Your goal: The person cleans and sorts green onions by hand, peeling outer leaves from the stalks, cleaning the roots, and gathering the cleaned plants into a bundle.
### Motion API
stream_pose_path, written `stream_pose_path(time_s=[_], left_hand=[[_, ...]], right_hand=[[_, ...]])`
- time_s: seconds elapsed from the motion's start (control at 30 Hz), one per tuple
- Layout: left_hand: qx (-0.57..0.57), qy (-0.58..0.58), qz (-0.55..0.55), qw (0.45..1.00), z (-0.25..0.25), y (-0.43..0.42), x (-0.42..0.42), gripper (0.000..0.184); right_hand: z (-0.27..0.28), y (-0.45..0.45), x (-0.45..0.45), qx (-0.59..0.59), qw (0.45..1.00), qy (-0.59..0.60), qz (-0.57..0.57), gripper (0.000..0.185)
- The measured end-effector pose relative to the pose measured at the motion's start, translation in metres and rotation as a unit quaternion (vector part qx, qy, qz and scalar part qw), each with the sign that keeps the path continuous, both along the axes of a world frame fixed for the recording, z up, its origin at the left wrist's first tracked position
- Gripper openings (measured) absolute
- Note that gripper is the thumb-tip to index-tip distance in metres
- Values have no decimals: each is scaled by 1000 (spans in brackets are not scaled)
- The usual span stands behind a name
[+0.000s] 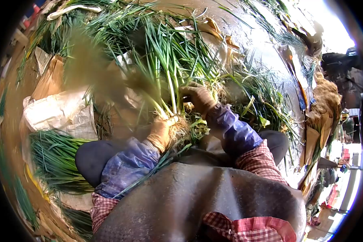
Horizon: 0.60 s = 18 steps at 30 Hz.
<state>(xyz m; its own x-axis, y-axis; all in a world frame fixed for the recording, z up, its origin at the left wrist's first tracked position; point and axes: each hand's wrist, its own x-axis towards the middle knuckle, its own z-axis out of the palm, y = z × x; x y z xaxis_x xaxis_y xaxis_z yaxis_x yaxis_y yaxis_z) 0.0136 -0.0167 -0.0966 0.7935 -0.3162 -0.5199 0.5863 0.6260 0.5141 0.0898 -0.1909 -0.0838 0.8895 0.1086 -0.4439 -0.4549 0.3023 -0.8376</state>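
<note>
My left hand (160,134), in a tan glove, is closed round the lower stems of a few green onions (171,90), just above their hairy roots (180,128). Their pale stems stand upright and the green leaves lean away from me. To the right of these stems is my right hand (199,97), gloved too, with its fingers bent in a pinch. What lies between those fingertips is too small to make out. Loose trimmings (198,128) hang below, close to the roots. Blue sleeve covers (129,165) reach over both forearms.
A large heap of green onions (113,30) spreads ahead, with another pile (262,94) at right. A neat bundle (58,157) lies by my left knee. Torn paper sacking (60,113) covers the ground at left. A dark apron (181,193) covers my lap. Something blurred hangs near the lens.
</note>
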Motion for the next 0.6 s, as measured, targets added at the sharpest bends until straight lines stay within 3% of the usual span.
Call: stream_pose_path(time_s=[0.1, 0.13, 0.17, 0.2, 0.23, 0.3, 0.33, 0.37, 0.43, 0.5, 0.57, 0.6], left_hand=[[-10, 24, 26, 999, 8, 4, 2, 19], [-20, 22, 36, 999, 16, 5, 4, 20], [32, 29, 48, 998, 10, 4, 4, 18], [-11, 10, 20, 1000, 1, 7, 4, 17], [-54, -10, -9, 998, 5, 10, 7, 17], [-74, 25, -1, 997, 13, 13, 7, 18], [-94, 60, 6, 994, 20, 14, 6, 21], [-95, 60, 10, 994, 16, 15, 5, 21], [-179, 64, -46, 981, -4, 13, 5, 22], [-156, 43, -45, 986, -20, 5, 1, 25], [-171, 67, -83, 979, 2, 8, 1, 25], [-149, 48, -56, 986, -3, 8, -2, 23]], right_hand=[[30, 2, -23, 82, 988, -121, 57, 14], [29, -8, -27, -168, 923, -316, 139, 15], [42, -9, -29, -397, 756, -478, 206, 17], [56, -10, -43, -137, 933, -258, 208, 20], [56, -10, -44, 59, 957, -202, 198, 22], [70, -24, -47, 194, 943, -132, 236, 22], [84, -24, -51, 96, 972, -70, 203, 24], [61, -25, -44, 60, 977, -122, 166, 29], [34, -25, -29, 88, 991, -71, 77, 34], [28, -14, -22, 135, 979, 6, 150, 37], [-24, -12, -19, 164, 968, -22, 188, 35], [-33, -1, -18, 59, 979, -33, 190, 29]])
